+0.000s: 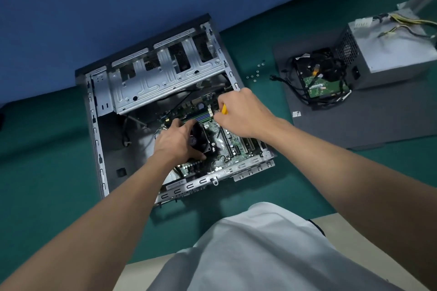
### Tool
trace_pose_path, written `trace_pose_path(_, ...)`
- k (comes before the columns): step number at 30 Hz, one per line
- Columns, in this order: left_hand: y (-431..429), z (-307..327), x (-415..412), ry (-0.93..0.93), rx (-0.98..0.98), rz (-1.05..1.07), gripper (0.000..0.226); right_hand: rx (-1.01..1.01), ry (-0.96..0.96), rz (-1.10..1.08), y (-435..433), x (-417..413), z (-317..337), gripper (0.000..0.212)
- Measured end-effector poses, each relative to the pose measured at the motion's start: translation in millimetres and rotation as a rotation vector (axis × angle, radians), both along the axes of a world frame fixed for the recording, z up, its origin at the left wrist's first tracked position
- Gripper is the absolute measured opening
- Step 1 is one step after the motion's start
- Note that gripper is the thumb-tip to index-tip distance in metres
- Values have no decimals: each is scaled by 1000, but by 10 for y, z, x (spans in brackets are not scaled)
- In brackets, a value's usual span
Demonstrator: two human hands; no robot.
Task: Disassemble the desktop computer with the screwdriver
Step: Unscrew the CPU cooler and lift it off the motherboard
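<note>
Already open, computer case [142, 82] (motherboard [236, 142] bare)

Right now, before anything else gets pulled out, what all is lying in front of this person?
computer case: one, silver and black, open, on the green surface, centre
motherboard: one, green, inside the case
cooler fan: one, black, on the motherboard
screwdriver: one, yellow handle, over the motherboard
loose screws: several, silvery, on the green surface right of the case
side panel: one, dark grey, flat at the right
hard drive: one, green board up, on the panel
power supply: one, grey, on the panel's far end
left hand: grips the cooler fan
right hand: holds the screwdriver
</note>
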State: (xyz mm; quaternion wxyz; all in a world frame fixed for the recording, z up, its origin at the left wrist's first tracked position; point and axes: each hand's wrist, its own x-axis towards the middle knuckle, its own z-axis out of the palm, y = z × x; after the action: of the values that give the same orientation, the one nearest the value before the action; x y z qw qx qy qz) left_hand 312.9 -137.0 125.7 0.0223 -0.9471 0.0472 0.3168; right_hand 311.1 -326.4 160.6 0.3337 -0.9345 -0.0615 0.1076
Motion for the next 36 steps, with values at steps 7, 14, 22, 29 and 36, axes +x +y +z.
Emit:
trace_pose_path(7, 38, -16, -63, -36, -33, -11, 111, -128, 23, 51, 85, -27, 13, 19)
trace_pose_path(14, 129, -103, -135, -67, -156, -10, 106, -166, 50, 65, 161, -49, -31, 18)
trace_pose_path(22, 207, -175, -184, -84, -270, 8, 105, -212, 63, 66, 253, -47, -41, 17)
trace_pose_path(29, 217, -214, -176, -99, -287, 18, 105, -394, 85, 165, 357, -52, 127, 33)
trace_pose_path(36, 223, -234, -181, -108, -293, 10, 104, -292, 643, 83, 495, 171, 365, 29)
